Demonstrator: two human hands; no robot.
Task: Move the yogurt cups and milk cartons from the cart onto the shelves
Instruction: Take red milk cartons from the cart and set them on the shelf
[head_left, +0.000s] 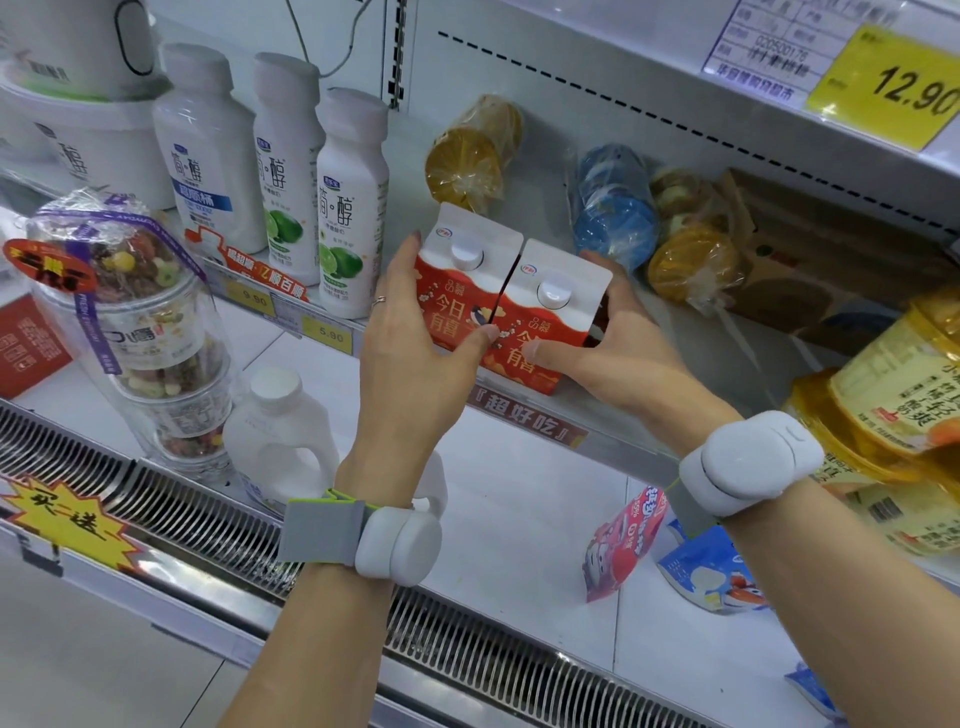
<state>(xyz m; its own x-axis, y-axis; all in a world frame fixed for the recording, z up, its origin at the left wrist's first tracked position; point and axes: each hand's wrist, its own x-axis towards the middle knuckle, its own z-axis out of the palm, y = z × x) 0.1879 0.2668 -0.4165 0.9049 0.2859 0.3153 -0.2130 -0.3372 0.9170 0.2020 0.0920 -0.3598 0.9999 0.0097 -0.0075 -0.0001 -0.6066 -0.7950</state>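
Two red and white milk cartons with round white caps stand side by side at the front edge of the middle shelf (613, 441). My left hand (415, 358) grips the left carton (460, 280), thumb across its front and fingers along its left side. My right hand (608, 348) grips the right carton (545, 306), thumb on the front and fingers round its right side. The two cartons touch each other. No cart is in view.
White yogurt bottles (350, 208) stand left of the cartons. Wrapped orange cups (470, 156) and blue cups (613, 208) lie behind them. A stack of cereal yogurt cups (135, 332) and a white jug (280, 441) sit at lower left. Pouches (623, 540) lie on the lower shelf.
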